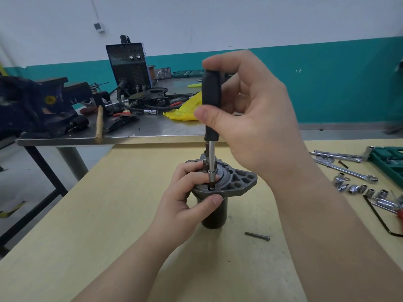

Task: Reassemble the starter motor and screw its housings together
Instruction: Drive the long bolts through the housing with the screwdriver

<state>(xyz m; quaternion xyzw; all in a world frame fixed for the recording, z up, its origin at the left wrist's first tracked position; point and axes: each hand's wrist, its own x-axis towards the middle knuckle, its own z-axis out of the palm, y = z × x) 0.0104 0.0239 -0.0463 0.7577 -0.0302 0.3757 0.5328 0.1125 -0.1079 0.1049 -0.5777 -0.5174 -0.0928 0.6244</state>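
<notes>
Left hand (185,192) clamps the starter motor (214,205) upright, right hand (246,118) grips the screwdriver (211,94): keep it vertical, press down; spare bolt (257,236) waits at four o'clock

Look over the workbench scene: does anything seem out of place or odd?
One loose bolt lies alone on the table, right of the upright starter motor, not yet fitted. Otherwise nothing stands out.

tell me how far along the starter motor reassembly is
Done: the end housing already sits on the upright motor body. In hand: the left hand steadies it while the right hand holds the screwdriver upright in one screw hole. Left: a loose bolt lies on the table, probably not yet fitted.
</notes>
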